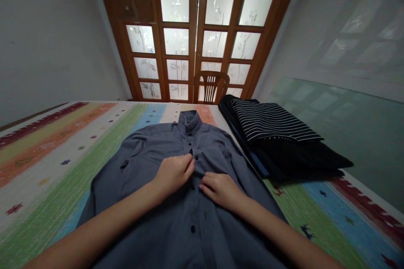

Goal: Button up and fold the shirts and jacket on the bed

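Note:
A blue-grey button-up shirt (pixel 151 147) lies front side up before me, its collar (pixel 189 122) at the far end. Dark buttons run down the middle, and the lower front edges lie apart. My left hand (pixel 176 170) is closed on the shirt's front edge a little below the collar, pinching the cloth near a button. Just to its right and nearer me, my right hand (pixel 221 189) has its fingers curled on the other front edge, gripping the cloth. The fingertips of both hands are partly hidden.
A stack of folded dark clothes (pixel 290 159), topped by a black-and-white striped piece (pixel 274 122), sits to the right. Beneath everything spreads a colourful striped cloth (pixel 104 147). A wooden chair (pixel 211 86) and glass-paned doors (pixel 195 38) stand beyond; a glass panel (pixel 353 130) leans at the right wall.

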### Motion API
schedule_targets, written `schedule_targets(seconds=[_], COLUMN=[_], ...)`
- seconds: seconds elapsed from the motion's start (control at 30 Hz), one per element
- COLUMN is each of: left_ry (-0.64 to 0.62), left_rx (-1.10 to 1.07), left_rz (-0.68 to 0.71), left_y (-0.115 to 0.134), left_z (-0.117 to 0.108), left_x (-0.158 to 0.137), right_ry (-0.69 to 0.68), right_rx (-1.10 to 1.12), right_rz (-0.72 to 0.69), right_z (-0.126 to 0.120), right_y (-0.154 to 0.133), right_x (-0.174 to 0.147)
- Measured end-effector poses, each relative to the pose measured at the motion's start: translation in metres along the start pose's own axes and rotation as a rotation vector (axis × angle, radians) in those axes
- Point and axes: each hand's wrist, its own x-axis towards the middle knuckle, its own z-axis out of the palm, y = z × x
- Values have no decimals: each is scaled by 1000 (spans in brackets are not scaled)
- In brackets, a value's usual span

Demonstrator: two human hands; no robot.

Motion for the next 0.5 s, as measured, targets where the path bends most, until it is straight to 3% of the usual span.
schedule_targets(seconds=[0.33, 0.5], left_ry=[-197, -242], left_rx=[-56, -118], left_rz=[126, 90], left_y=[1, -4], left_z=[28, 37], left_x=[-33, -38], right_ry=[11, -11], right_rx=[-7, -44], right_rz=[139, 214], right_z=[7, 9], right_y=[-7, -13], right_x=[0, 2])
